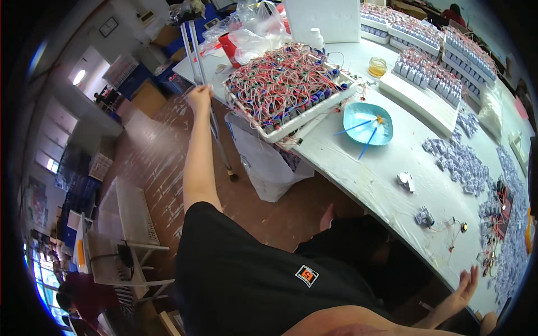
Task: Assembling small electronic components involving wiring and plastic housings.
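At the left, beyond the table's end, my left hand (199,97) is closed in a fist on what looks like a metal crutch (195,53), with two tubes that narrow toward a tip on the floor. The fingers partly hide the spot gripped. My right hand (463,290) is at the lower right, by the table's near edge, fingers spread and nothing in them. Close to it are small wired parts (451,238) and a pile of small grey-white pieces (513,246). Farther up the table lies a small white part (405,182).
A white foam tray (280,134) heaped with red and white wired parts overhangs the table's edge, above a white sack (266,168). A blue dish (368,112) holds two blue sticks. Stacked foam trays (426,103) stand far right. Another person (92,299) sits lower left.
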A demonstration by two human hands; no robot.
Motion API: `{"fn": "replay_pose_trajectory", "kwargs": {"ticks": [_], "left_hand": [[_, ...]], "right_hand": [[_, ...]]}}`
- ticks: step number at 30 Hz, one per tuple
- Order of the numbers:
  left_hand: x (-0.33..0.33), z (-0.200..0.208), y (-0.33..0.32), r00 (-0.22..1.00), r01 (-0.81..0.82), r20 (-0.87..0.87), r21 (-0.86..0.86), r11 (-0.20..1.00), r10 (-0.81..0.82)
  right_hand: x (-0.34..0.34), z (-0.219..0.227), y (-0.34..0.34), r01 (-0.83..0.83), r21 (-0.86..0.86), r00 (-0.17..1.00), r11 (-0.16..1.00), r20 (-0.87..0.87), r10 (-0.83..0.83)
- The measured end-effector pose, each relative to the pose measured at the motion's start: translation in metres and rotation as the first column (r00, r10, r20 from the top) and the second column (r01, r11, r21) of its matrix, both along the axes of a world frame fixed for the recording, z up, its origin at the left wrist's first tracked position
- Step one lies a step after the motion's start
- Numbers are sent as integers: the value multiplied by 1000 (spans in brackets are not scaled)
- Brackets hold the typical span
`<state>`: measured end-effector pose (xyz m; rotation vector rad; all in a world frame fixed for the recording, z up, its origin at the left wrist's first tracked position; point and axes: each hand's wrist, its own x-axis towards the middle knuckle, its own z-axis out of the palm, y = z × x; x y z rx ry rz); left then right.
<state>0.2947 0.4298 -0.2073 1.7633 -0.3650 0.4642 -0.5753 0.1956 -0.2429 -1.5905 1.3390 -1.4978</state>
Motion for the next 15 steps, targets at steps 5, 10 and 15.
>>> {"fn": "replay_pose_trajectory", "kwargs": {"ticks": [5,10,15], "left_hand": [[37,-54,5,961,29,-270,-139,990,-66],[55,-38,-27,992,-26,-129,-145,989,7],[-51,32,-1,988,65,140,29,997,-69]], "right_hand": [[-3,26,-2,-11,-53,996,999,-88,6],[4,46,10,11,-98,970,995,-239,-35],[33,32,1,51,-24,964,998,-259,-56]]}}
